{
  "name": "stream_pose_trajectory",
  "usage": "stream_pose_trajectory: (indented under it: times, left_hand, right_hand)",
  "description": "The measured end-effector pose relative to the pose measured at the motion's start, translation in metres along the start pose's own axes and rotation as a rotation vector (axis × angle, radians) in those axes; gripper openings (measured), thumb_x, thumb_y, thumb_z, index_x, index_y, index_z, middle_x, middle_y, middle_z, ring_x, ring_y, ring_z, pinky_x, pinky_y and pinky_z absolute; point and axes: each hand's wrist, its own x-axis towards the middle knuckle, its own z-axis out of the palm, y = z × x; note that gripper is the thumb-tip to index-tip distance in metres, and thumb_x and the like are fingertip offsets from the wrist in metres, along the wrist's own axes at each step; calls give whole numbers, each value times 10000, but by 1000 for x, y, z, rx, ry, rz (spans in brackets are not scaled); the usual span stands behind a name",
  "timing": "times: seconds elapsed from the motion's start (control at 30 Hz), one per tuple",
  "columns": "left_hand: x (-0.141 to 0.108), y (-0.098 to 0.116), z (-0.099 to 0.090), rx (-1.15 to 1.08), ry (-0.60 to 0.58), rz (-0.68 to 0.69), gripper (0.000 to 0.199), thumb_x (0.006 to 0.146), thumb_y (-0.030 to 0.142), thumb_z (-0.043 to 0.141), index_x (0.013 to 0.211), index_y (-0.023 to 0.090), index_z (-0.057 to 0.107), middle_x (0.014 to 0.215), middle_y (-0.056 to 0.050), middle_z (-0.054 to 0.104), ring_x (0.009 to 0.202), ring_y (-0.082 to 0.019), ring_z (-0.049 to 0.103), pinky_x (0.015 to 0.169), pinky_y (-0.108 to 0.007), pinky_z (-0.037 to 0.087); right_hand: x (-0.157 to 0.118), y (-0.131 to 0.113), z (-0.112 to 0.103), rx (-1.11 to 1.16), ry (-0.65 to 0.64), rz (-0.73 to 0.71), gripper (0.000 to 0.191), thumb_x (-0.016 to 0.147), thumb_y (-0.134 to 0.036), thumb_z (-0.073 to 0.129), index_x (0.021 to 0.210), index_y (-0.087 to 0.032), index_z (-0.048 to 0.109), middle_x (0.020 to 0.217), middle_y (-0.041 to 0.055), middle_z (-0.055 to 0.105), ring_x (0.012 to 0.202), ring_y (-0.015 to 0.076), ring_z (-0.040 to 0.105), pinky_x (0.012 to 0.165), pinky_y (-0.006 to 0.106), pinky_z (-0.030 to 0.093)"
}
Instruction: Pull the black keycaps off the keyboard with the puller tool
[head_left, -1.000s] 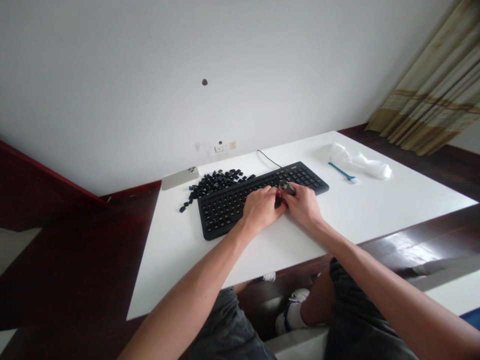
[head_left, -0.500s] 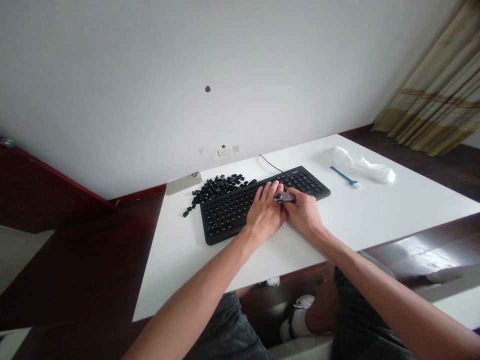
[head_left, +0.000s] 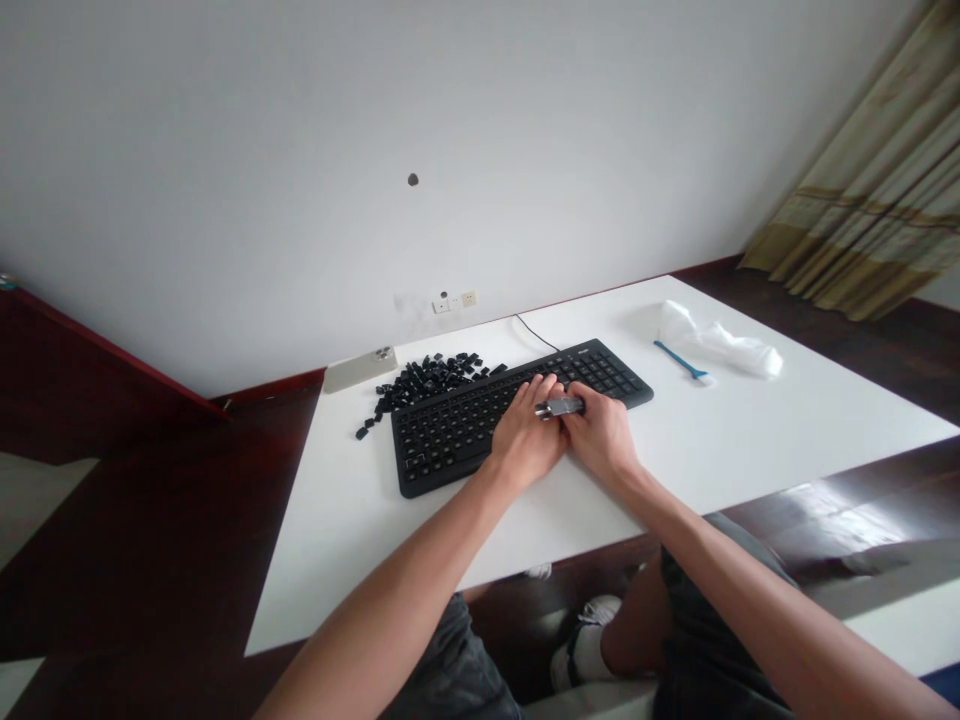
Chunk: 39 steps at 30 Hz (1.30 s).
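A black keyboard [head_left: 450, 432] lies at a slant on the white table, with keycaps off over its left and middle part. My left hand [head_left: 527, 432] rests on its middle near the front edge, fingers stretched out. Right beside it, my right hand [head_left: 598, 425] is closed round a small grey metal tool [head_left: 559, 408], whose tip points left over the back of my left hand. The keys under both hands are hidden. Behind the keyboard's left half lies a pile of loose black keycaps [head_left: 431, 380].
A phone [head_left: 360, 370] lies at the table's back left corner. To the right are a blue brush [head_left: 679, 361] and a crumpled white plastic bag [head_left: 724, 342]. A black cable [head_left: 536, 332] runs from the keyboard's back toward the wall. The white table [head_left: 337, 540] has its near edge above my knees.
The view has shifted slightly. The metal tool has tilted a little and its tip sits slightly lower over my left hand. Both hands keep their places on the keyboard.
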Motion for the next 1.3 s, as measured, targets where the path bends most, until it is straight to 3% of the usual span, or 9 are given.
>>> stream_pose_trajectory:
  times: [0.17,0.37,0.5,0.63,0.77,0.97,1.13,1.3]
  left_hand:
    - [-2,2,-4,21,-9,37,466,1109,190,371,1532,37,494,1647,-203,481,1589,-285,386,1314,-462,357]
    - [6,6,-12,-32,-100,-60,444,1143,236,317,1507,70,510,1659,-157,479,1576,-262,408,1310,-407,352]
    - [7,2,-15,-141,-68,-62,404,1132,286,400,1467,104,536,1621,-153,516,1547,-249,435,1300,-418,357]
    - [5,-8,-27,-265,-32,-45,379,1021,405,669,1313,164,647,1402,-119,647,1357,-272,564,1192,-419,470]
    - [6,-21,-41,-301,-106,-78,253,945,404,779,1087,196,746,1112,-67,709,1091,-255,657,1025,-391,552]
    - [8,-19,-52,-248,-216,-99,117,994,317,710,1044,217,746,1043,-39,723,942,-217,718,842,-320,578]
    - [4,0,-52,-53,-207,-58,177,1076,234,528,1123,155,680,1124,-108,677,1018,-247,700,843,-339,580]
    - [-1,16,-46,90,-172,-70,305,1085,116,353,1157,96,648,1112,-159,648,1004,-281,666,827,-394,565]
  right_hand:
    - [-4,1,1,0,18,-6,209,892,-308,536,702,-249,471,612,11,586,556,166,430,602,311,301]
    - [-7,2,2,25,136,7,326,968,-365,506,682,-250,402,570,-16,502,546,153,402,592,311,300]
    - [-2,2,1,2,192,44,385,997,-418,504,666,-247,407,568,-14,490,551,151,390,595,320,294]
    - [2,3,0,15,230,111,428,1002,-467,508,656,-256,372,557,-15,450,558,155,346,580,324,273]
    - [3,4,0,26,203,118,431,1001,-482,524,659,-251,401,552,-21,448,553,153,347,582,322,274]
    - [1,-1,-3,7,185,115,400,1017,-481,525,699,-241,492,585,-13,504,568,160,421,598,318,294]
    - [1,0,-1,14,203,130,387,1022,-501,522,740,-237,550,640,2,561,591,166,425,614,317,302]
    - [2,3,1,34,204,112,415,1026,-484,513,693,-244,455,604,-16,493,583,160,363,609,321,281]
